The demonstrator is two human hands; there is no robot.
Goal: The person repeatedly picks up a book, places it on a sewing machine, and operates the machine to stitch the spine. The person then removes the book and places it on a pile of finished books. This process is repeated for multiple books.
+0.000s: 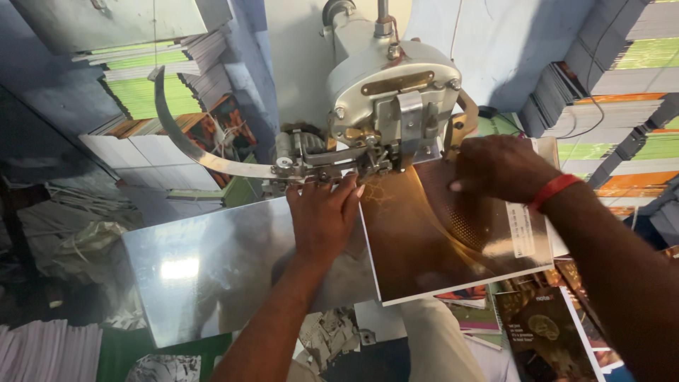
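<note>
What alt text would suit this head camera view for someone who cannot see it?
Two hands press a glossy brown booklet under a grey stitching machine head: the left hand at its spine edge, the right hand on its cover. Book stacks surround the shiny metal table.

1. Hands: 2, the left hand (322, 216) and the right hand (498, 166), both flat on the work, fingers extended.
2. Machine (385, 92): 1, grey metal head with a brass plate.
3. Steel table (205, 272): 1, shiny.
4. Booklet (438, 233) under the machine head: 1, dark brown glossy cover.
5. Red wristband (554, 191): 1, on the right wrist.
6. Curved metal arm (191, 145): 1.
7. Stacks of printed booklets in the background: several on each side; exact count cannot be told.
</note>
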